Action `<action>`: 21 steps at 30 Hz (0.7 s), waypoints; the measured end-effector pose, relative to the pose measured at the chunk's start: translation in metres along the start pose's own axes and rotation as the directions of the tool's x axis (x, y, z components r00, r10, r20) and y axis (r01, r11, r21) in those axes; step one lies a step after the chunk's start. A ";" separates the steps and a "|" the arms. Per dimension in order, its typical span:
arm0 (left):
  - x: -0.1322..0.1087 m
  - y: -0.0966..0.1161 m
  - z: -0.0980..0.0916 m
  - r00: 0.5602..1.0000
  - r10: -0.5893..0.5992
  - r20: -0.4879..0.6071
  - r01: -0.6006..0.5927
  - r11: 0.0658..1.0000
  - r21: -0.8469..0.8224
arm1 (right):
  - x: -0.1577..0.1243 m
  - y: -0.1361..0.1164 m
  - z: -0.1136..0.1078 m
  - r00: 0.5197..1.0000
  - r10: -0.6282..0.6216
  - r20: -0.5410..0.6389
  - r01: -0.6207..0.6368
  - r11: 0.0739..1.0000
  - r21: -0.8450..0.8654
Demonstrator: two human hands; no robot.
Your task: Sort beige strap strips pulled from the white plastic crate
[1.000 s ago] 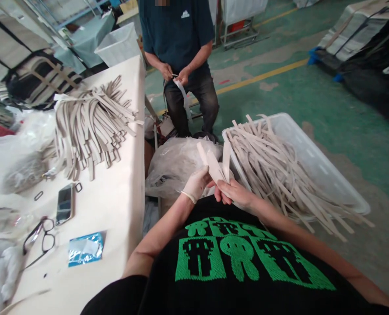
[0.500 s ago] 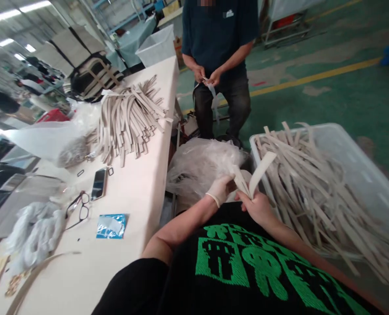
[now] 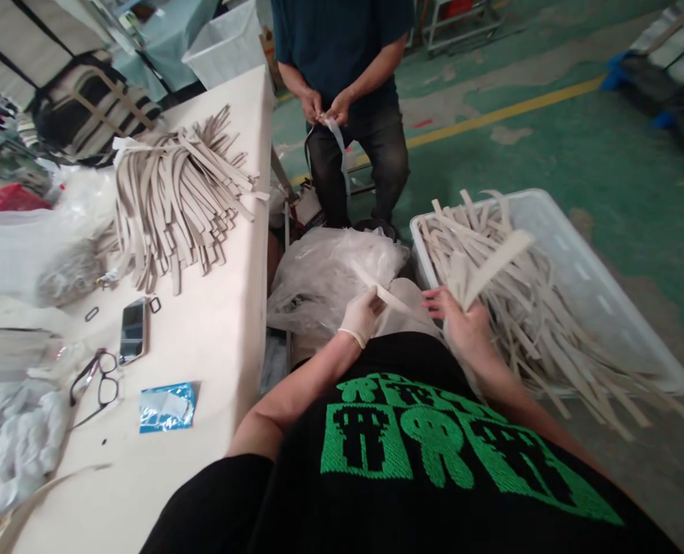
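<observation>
Before my body, my left hand (image 3: 363, 314), in a pale glove, pinches a cream fabric strip (image 3: 396, 302) between thumb and fingers. To its right, my right hand (image 3: 465, 323) keeps a looped beige strap (image 3: 500, 258) at the thumb, while its fingertips point left toward the strip. The strap sticks up and out over a white plastic tub (image 3: 601, 285) heaped with loose beige straps (image 3: 549, 331). Under and beyond my hands lies a crumpled clear plastic bag (image 3: 330, 269). Motion blurs the strap's lower end by my right palm.
A white table (image 3: 220, 346) runs along my left, bearing a pile of beige straps (image 3: 171, 204), a phone (image 3: 134, 331), glasses (image 3: 104, 377) and a blue packet (image 3: 167, 406). Opposite, a seated co-worker (image 3: 342, 92) handles a strip with both hands.
My hands have moved apart: the left draws the cream strip away, and the right has shifted right with the strap. The whole view has also turned to the right.
</observation>
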State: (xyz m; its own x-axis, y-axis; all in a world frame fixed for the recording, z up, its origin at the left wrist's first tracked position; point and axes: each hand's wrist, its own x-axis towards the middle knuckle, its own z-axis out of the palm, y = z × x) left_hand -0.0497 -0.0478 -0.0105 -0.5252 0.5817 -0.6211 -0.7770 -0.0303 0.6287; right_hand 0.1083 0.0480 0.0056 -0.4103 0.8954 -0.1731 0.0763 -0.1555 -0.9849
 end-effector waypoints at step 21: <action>0.070 -0.013 -0.029 0.961 -0.094 0.259 -0.140 0.643 0.753 | 0.042 -0.001 0.016 0.937 0.220 0.272 -0.178 0.969 -0.171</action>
State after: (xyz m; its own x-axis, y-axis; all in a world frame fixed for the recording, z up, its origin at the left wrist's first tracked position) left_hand -0.0859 -0.0305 -0.0757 -0.3419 0.7727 -0.5348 -0.1652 0.5108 0.8437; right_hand 0.0764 0.0791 -0.0004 -0.6147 0.6910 -0.3803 0.3024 -0.2389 -0.9228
